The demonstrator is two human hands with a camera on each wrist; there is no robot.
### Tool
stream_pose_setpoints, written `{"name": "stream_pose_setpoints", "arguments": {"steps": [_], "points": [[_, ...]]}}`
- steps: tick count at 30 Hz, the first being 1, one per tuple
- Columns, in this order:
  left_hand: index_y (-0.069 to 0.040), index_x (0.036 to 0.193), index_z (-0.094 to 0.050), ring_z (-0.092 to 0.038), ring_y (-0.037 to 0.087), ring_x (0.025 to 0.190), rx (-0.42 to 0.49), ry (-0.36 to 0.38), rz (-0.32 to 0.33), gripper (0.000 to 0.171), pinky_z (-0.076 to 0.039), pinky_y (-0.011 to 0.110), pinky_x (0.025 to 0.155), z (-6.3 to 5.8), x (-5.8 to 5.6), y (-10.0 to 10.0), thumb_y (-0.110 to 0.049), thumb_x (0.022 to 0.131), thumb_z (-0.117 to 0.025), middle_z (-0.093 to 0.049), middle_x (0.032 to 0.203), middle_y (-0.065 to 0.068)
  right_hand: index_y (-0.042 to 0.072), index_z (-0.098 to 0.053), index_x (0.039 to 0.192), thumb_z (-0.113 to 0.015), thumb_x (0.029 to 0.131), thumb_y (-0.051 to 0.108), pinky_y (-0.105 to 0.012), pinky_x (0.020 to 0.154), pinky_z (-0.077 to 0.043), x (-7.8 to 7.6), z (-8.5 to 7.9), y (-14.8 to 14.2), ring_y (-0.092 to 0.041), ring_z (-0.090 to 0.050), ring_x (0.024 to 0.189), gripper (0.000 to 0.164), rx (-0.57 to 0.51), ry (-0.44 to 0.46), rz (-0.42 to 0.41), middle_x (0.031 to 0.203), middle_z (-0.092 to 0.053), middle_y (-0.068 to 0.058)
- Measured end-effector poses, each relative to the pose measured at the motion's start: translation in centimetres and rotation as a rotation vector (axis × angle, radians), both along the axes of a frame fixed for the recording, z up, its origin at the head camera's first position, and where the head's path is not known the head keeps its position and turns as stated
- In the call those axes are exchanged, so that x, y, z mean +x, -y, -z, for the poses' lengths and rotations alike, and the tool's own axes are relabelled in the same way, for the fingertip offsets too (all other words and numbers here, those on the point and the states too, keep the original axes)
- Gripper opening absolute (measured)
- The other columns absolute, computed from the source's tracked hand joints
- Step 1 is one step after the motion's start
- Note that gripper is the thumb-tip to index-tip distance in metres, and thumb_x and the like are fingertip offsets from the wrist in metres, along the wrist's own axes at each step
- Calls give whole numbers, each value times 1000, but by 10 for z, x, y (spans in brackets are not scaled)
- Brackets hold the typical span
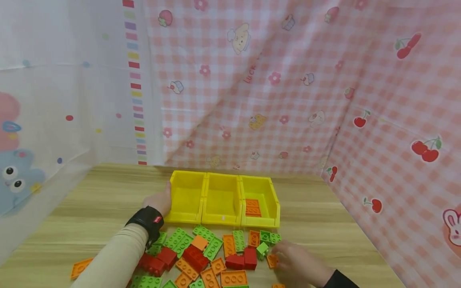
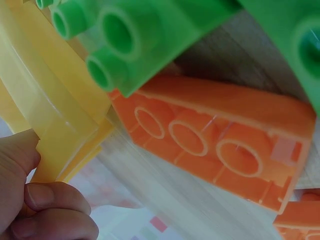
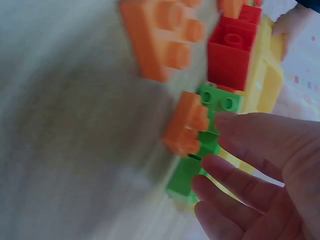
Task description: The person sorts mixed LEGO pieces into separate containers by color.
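Observation:
My left hand holds the left side of the yellow three-compartment bin. In the left wrist view, the thumb and curled fingers pinch the bin's yellow wall. My right hand is at the right end of the brick pile, beside a small orange brick. Seen from the right wrist, its fingers are spread and loosely bent, with nothing gripped. That orange brick and green bricks lie just beyond the fingertips. Two orange bricks lie in the bin's right compartment.
Several red bricks, green bricks and orange bricks lie loose in front of the bin. One orange brick lies off to the left by the forearm. Patterned curtains enclose the wooden table behind and at both sides.

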State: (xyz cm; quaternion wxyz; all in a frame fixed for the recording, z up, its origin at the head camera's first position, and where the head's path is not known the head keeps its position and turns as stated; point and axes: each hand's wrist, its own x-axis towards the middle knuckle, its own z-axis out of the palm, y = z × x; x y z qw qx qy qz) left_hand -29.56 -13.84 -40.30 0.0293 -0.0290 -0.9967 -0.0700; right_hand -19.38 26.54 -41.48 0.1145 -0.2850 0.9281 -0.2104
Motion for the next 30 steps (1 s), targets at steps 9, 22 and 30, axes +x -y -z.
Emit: {"name": "stream_pose_setpoints", "arguments": {"steps": [9, 22, 30], "points": [[1, 146, -20, -56, 29, 58, -17, 14, -19, 53, -46, 48, 55, 2, -4, 2, -8, 97, -38, -60, 68, 17, 13, -65, 103, -69, 76, 10, -29, 68, -47, -6, 13, 3, -4, -53, 79, 27, 35, 48, 45, 94, -60, 9], [1, 146, -20, -56, 29, 60, -4, 16, -32, 53, -46, 48, 55, -4, 1, 2, -7, 97, -39, -60, 69, 17, 16, -63, 95, -72, 76, 11, -27, 62, -45, -12, 12, 8, -4, -50, 71, 21, 57, 78, 39, 83, -57, 13], [-2, 146, -24, -56, 28, 55, -20, -11, -50, 51, -45, 47, 54, 5, -4, 0, -8, 97, -38, -57, 62, 15, 15, -60, 88, -75, 77, 15, -27, 62, -45, -18, -13, 3, -7, -53, 73, 18, 46, -110, -40, 84, -57, 10]]}}
